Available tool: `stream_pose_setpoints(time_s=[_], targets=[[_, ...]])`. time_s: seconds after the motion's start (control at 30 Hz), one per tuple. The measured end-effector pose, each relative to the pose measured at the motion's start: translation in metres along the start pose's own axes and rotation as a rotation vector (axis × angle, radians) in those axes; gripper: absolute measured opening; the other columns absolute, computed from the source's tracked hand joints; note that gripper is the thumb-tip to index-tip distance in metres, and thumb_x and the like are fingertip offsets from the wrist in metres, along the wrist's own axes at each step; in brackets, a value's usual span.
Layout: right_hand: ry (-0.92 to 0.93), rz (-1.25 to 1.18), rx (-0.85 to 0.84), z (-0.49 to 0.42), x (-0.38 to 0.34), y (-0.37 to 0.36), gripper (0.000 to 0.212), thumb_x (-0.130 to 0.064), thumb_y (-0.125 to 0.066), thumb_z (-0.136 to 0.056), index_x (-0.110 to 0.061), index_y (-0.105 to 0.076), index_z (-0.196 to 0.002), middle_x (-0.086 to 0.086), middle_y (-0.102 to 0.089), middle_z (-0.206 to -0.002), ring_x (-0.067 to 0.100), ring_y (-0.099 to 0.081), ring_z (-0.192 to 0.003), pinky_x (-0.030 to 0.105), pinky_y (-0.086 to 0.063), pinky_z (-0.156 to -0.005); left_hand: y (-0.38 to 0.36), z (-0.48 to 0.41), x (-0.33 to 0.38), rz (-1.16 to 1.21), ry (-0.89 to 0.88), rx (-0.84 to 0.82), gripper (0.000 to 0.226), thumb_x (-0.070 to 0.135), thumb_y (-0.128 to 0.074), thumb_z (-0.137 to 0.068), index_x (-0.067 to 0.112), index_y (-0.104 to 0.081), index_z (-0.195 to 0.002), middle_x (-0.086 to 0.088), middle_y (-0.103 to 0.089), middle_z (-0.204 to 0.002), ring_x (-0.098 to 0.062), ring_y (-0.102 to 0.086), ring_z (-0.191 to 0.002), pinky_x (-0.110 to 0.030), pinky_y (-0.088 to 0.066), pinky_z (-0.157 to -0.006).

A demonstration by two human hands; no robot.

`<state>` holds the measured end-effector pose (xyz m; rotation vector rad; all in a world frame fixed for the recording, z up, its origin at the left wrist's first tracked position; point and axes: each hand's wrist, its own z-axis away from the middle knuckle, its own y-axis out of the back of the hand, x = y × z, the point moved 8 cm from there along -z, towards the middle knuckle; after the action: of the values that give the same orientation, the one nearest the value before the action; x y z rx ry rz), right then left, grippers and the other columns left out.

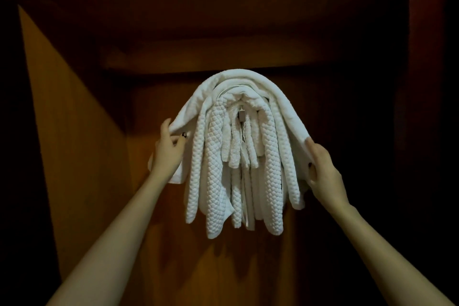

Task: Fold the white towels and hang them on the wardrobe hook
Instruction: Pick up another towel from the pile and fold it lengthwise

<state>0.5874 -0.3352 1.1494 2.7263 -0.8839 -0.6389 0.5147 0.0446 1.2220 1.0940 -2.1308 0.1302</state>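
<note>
White towels [273,156], hook [241,117] mostly buried, edges gripped by left hand [169,154] and right hand [323,174]

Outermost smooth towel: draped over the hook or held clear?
Draped: the smooth towel arches over the waffle towels on the hook, left hand and right hand gripping its sides.

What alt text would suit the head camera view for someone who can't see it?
Two bare hands hold a smooth white towel draped over textured white towels hanging from a metal hook inside a dim wooden wardrobe. The left hand grips its left edge, the right hand its right edge.
</note>
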Motion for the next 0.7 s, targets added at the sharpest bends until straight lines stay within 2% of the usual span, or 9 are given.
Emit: stream_pose_setpoints(time_s=[0.03, 0.1, 0.17, 0.27, 0.33, 0.43, 0.5, 0.57, 0.7], targets=[[0.019, 0.054, -0.024, 0.003, -0.001, -0.003, 0.083, -0.005, -0.048, -0.094, -0.056, -0.006, -0.146, -0.007, -0.027, -0.149, 0.014, -0.055, -0.098, 0.031, -0.054, -0.063, 0.003, 0.001, -0.005, -0.056, 0.048, 0.011, 0.057, 0.025, -0.052, -0.095, 0.022, -0.027, -0.147, 0.007, -0.063, -0.094, -0.019, -0.065, -0.088, -0.040, -0.055, -0.080], [0.049, 0.101, -0.045, 0.006, -0.004, -0.008, 0.083, -0.009, -0.050, -0.093, -0.057, -0.008, -0.146, -0.005, -0.024, -0.149, 0.012, -0.051, -0.102, 0.029, -0.054, -0.062, 0.011, 0.007, -0.008, -0.248, 0.061, 0.044, 0.053, 0.033, -0.054, -0.093, 0.022, -0.038, -0.142, -0.007, -0.068, -0.102, -0.030, -0.067, -0.088, -0.048, -0.056, -0.078], [0.064, 0.098, -0.048, 0.008, -0.007, -0.009, 0.078, -0.014, -0.052, -0.092, -0.056, -0.015, -0.146, -0.005, -0.024, -0.149, 0.013, -0.048, -0.108, 0.034, -0.057, -0.067, 0.019, 0.018, -0.003, -0.485, -0.048, 0.143, 0.047, 0.040, -0.054, -0.092, 0.024, -0.048, -0.135, -0.009, -0.068, -0.103, -0.034, -0.065, -0.090, -0.047, -0.054, -0.077], [0.027, 0.071, -0.015, 0.006, -0.006, -0.005, 0.079, -0.009, -0.056, -0.092, -0.056, -0.022, -0.145, -0.003, -0.027, -0.147, 0.021, -0.055, -0.106, 0.040, -0.059, -0.067, 0.024, 0.038, 0.003, -0.510, -0.235, 0.283, 0.043, 0.032, -0.063, -0.087, 0.023, -0.056, -0.129, -0.008, -0.056, -0.102, -0.028, -0.055, -0.089, -0.047, -0.049, -0.077], [0.026, 0.072, 0.003, 0.002, -0.007, -0.002, 0.076, -0.006, -0.058, -0.092, -0.051, -0.028, -0.144, 0.001, -0.026, -0.149, 0.025, -0.055, -0.111, 0.043, -0.059, -0.070, 0.016, 0.042, -0.003, -0.492, -0.280, 0.238, 0.057, 0.027, -0.069, -0.083, 0.025, -0.048, -0.136, -0.009, -0.047, -0.118, -0.030, -0.048, -0.104, -0.047, -0.044, -0.088], [0.074, 0.080, -0.040, -0.006, -0.008, -0.005, 0.063, -0.008, -0.060, -0.091, -0.041, -0.041, -0.142, 0.003, -0.024, -0.151, 0.028, -0.051, -0.119, 0.045, -0.060, -0.068, -0.001, 0.033, -0.027, -0.336, -0.145, 0.051, 0.072, 0.036, -0.062, -0.089, 0.038, -0.020, -0.147, -0.008, -0.040, -0.143, -0.035, -0.046, -0.122, -0.053, -0.043, -0.095], [0.092, 0.132, -0.046, -0.010, -0.008, -0.005, 0.051, -0.011, -0.061, -0.090, -0.034, -0.052, -0.134, 0.005, -0.031, -0.148, 0.031, -0.053, -0.115, 0.042, -0.059, -0.067, -0.008, 0.030, -0.037, -0.271, -0.085, 0.005, 0.070, 0.043, -0.055, -0.093, 0.044, -0.009, -0.146, -0.013, -0.050, -0.138, -0.039, -0.054, -0.116, -0.051, -0.048, -0.088], [0.097, 0.181, -0.025, -0.011, -0.004, -0.005, 0.036, -0.012, -0.058, -0.090, -0.024, -0.058, -0.123, 0.006, -0.038, -0.143, 0.030, -0.055, -0.111, 0.039, -0.056, -0.068, -0.014, 0.032, -0.039, -0.255, -0.140, -0.004, 0.065, 0.042, -0.050, -0.095, 0.046, -0.009, -0.145, -0.012, -0.062, -0.123, -0.039, -0.062, -0.100, -0.043, -0.048, -0.076], [-0.013, 0.056, 0.012, -0.017, 0.016, -0.004, 0.045, -0.017, -0.045, -0.096, -0.028, -0.044, -0.139, -0.002, -0.043, -0.140, 0.018, -0.054, -0.109, 0.032, -0.052, -0.075, -0.016, 0.039, -0.041, -0.303, -0.279, 0.060, 0.062, 0.025, -0.050, -0.097, 0.041, -0.015, -0.145, -0.011, -0.069, -0.103, -0.037, -0.066, -0.077, -0.039, -0.050, -0.066]])
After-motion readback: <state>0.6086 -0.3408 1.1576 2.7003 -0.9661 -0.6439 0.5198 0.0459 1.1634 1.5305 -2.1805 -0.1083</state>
